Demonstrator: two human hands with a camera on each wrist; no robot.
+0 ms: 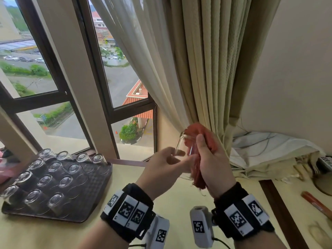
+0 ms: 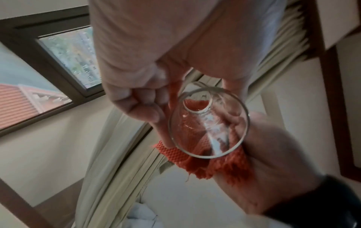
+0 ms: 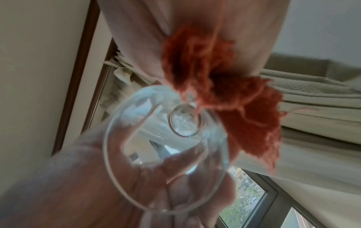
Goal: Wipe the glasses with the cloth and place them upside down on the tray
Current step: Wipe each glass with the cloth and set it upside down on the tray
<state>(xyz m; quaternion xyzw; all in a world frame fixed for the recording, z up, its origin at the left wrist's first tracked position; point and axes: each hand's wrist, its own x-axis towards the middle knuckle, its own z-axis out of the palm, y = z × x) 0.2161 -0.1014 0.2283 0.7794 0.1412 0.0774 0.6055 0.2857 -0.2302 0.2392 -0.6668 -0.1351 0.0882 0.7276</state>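
A clear drinking glass (image 1: 180,143) is held in the air above the table, to the right of the tray. My left hand (image 1: 168,163) grips it near the open rim, fingers curled round the wall. Against its other side my right hand (image 1: 210,157) holds a bunched red cloth (image 1: 197,169). In the left wrist view the rim of the glass (image 2: 210,121) faces the camera, and the cloth (image 2: 207,163) shows through and under it. The right wrist view has the glass (image 3: 166,148) below the cloth (image 3: 224,92). A dark tray (image 1: 93,194) at the left carries several glasses (image 1: 53,168) standing upside down.
The cream table (image 1: 170,200) runs under both hands. Behind them are a window (image 1: 125,83) and a bunched curtain (image 1: 206,69). At the right lie a heap of white fabric with cables (image 1: 269,148), a remote (image 1: 325,163) and an orange stick-like object (image 1: 316,203).
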